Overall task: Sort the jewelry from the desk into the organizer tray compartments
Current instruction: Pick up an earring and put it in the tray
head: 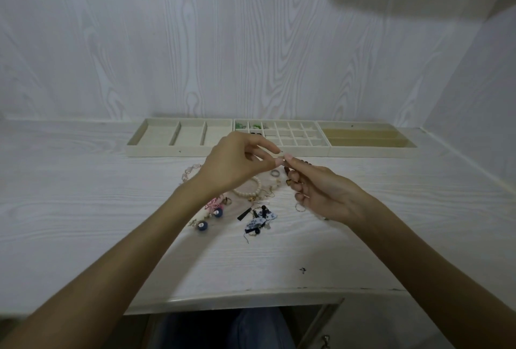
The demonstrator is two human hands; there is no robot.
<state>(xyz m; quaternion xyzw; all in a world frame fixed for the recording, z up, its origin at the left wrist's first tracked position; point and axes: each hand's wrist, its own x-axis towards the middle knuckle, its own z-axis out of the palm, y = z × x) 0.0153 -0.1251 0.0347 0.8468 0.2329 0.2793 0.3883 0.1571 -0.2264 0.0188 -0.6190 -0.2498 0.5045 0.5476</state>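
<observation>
At centre frame, the left hand (237, 161) and right hand (321, 192) together pinched a tiny jewelry piece (282, 156) above the table (83, 195). Likely separating it; next it needs a small compartment in the organizer tray (279, 150) behind.

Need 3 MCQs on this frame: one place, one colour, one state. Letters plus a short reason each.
1. Where does the pearl bracelet lie?
A in a tray
B on the desk
C on a wrist

2. Colour of the two ball earrings?
A red
B yellow
C dark blue

3. What are the hands doing?
A both pinching one small piece
B lying flat
C lifting a tray

B: it lies on the desk before the organizer trays.
C: both balls are dark blue.
A: left hand and right hand meet fingertip to fingertip on it.
</observation>
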